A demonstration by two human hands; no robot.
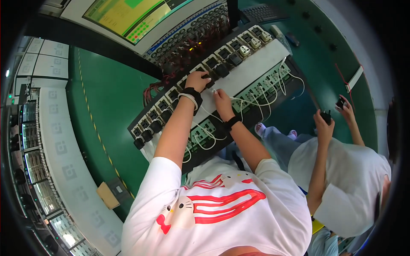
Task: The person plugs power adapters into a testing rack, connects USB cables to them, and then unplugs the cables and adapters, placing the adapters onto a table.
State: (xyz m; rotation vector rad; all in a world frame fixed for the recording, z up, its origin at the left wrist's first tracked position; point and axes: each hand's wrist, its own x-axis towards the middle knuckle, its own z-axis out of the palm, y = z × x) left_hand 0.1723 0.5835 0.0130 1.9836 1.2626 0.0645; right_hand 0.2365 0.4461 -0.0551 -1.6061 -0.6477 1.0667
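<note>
My left hand [197,81] is closed around a black power adapter [207,82] in the middle of a long row of sockets. The fingers cover most of the adapter. Just to its right, my right hand [222,103] pinches the end of a white cable [213,90] close to that adapter. Whether the plug sits in the adapter or is apart from it, I cannot tell. More black adapters [222,70] stand in the sockets on both sides, with a few white ones [244,50] toward the far right. White cables loop from green circuit boards [276,79] along the near edge.
Behind the rack stands a machine with a lit screen [128,19] and a bundle of dark red wires [188,49]. A keyboard [262,14] lies at the back right. A co-worker in white [341,179] sits at right, holding black adapters [326,117]. A long white cabinet [64,162] runs along the left.
</note>
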